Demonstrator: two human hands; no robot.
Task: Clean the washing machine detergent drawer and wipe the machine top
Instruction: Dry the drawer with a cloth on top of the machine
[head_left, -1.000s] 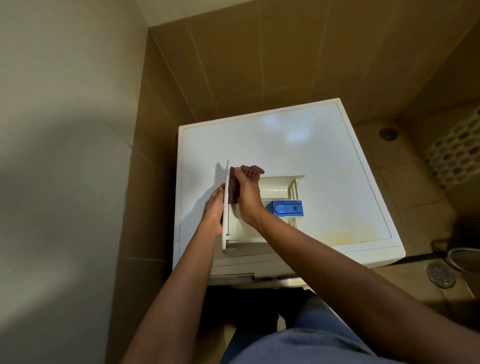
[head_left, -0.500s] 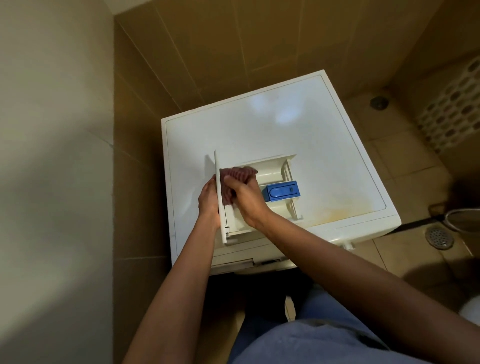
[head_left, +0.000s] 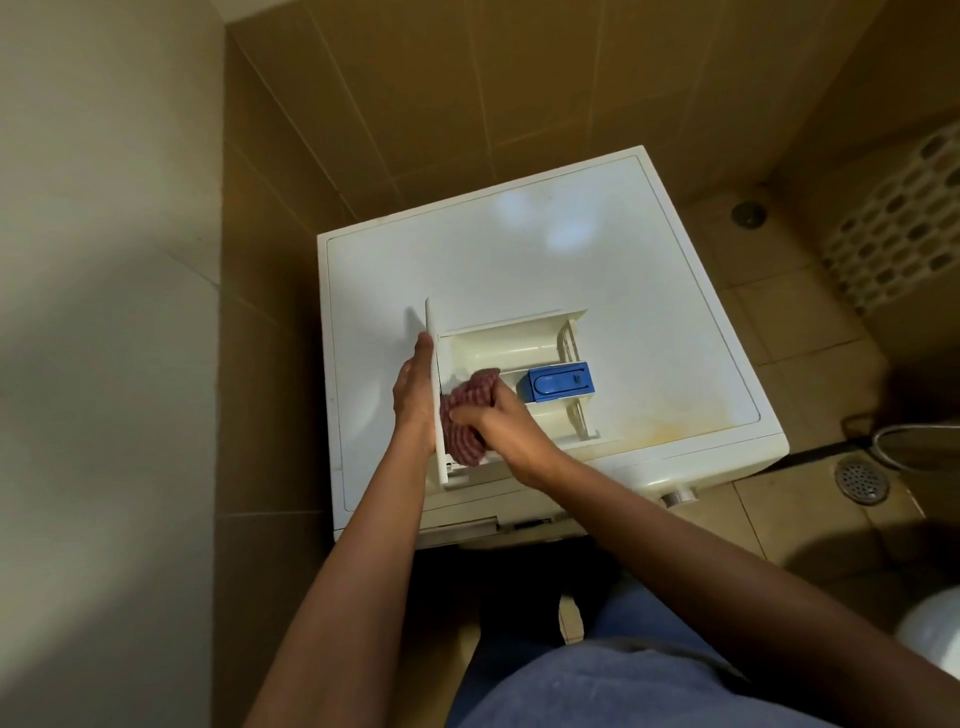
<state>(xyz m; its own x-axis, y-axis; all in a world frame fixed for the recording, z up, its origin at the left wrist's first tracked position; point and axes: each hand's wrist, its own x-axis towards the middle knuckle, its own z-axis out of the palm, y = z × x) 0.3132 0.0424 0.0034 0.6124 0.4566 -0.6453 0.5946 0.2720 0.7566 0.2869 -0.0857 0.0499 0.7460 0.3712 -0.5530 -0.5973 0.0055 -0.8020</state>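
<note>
Red cloth (head_left: 465, 415), gripped in right hand (head_left: 511, 423), is scrubbing drawer (head_left: 498, 345); flat-fingered left hand (head_left: 413, 395) is bracing; overpushing risks sliding drawer off.

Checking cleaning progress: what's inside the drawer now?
A blue insert and a red cloth gripped by the right hand. The drawer floor under them is hidden.

One wide-angle camera, worn on the person's head, looks forward and steeply down. It sits near and above the washing machine (head_left: 545, 270), which fills the middle. A wall (head_left: 104, 312) closes the left; tiled floor (head_left: 810, 322) shows at right.
</note>
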